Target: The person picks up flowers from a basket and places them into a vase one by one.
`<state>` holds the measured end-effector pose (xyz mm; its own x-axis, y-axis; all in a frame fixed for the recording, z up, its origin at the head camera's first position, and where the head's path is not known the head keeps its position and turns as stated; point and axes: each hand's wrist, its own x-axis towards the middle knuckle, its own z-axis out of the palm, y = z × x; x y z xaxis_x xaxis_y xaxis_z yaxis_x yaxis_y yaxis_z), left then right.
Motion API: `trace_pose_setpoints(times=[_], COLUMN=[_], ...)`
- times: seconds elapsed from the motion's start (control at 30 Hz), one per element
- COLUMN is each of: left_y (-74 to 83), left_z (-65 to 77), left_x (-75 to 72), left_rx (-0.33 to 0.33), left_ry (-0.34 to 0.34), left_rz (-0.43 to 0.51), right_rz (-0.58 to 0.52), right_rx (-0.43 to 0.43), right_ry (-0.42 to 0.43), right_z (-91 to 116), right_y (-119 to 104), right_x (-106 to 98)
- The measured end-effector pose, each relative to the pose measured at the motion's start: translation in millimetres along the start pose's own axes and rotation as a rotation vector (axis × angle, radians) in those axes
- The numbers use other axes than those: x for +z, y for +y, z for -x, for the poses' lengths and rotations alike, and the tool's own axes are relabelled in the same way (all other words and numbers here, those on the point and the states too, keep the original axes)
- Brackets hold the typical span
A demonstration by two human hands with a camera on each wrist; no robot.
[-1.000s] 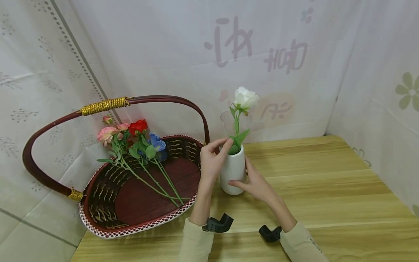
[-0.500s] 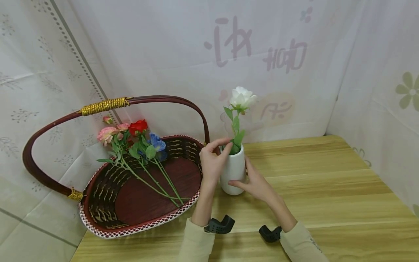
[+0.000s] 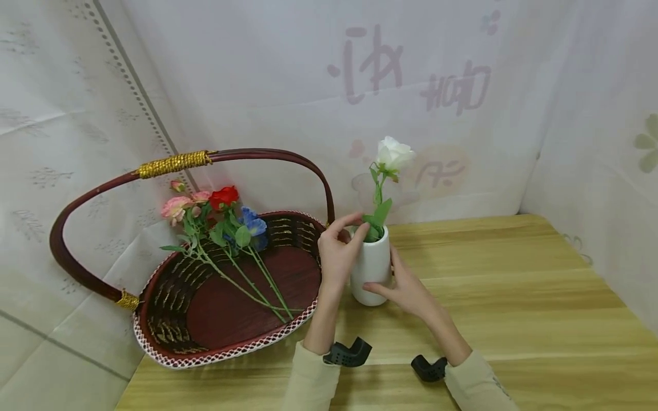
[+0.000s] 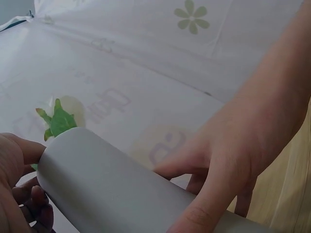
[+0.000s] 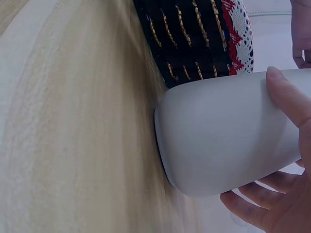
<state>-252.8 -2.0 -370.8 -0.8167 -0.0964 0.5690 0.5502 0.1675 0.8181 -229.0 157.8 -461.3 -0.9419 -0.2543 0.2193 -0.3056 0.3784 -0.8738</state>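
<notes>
A white artificial rose (image 3: 393, 153) with green leaves stands in a white vase (image 3: 371, 271), leaning slightly right. At the vase's mouth, my left hand (image 3: 336, 254) pinches the rose's lower leaves and stem between thumb and fingers; the exact contact is partly hidden. My right hand (image 3: 410, 290) grips the lower body of the vase from the right, with its thumb across the front. In the right wrist view the vase (image 5: 223, 138) has its base on the wooden table, and the right hand's fingers (image 5: 252, 204) curve round its far side.
Left of the vase stands a dark red woven basket (image 3: 221, 319) with a tall arched handle (image 3: 269, 154). Pink flowers (image 3: 177, 208), a red flower (image 3: 224, 197) and a blue flower (image 3: 253, 222) lie across it. A printed curtain (image 3: 288, 74) hangs behind the wooden table (image 3: 514, 297).
The rose swung a little left, then back to the right, and its leaves turned. My right hand has kept its grip on the vase. The head view has shifted slightly.
</notes>
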Motion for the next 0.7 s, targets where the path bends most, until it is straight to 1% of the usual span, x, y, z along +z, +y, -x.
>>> trace_pose_setpoints(times=[0.2, 0.27, 0.37, 0.5, 0.7], left_y=[21.7, 24.1, 17.2, 6.4, 0.5], left_z=[1.3, 1.8, 2.5, 4.2, 8.4], left_x=[-2.9, -3.8, -3.6, -4.1, -11.2], left_rx=[0.009, 0.01, 0.004, 0.004, 0.015], left_ry=[-0.015, -0.012, -0.004, -0.005, -0.012], left_rz=[-0.003, -0.006, -0.009, 0.015, 0.061], right_rz=[0.002, 0.0, 0.002, 0.004, 0.006], right_rx=[-0.026, -0.035, -0.041, -0.038, -0.036], right_ry=[0.011, 0.017, 0.026, 0.041, 0.028], right_z=[-1, -1, 1, 2, 1], right_y=[-2, -1, -1, 0, 5], right_x=[1, 1, -1, -2, 0])
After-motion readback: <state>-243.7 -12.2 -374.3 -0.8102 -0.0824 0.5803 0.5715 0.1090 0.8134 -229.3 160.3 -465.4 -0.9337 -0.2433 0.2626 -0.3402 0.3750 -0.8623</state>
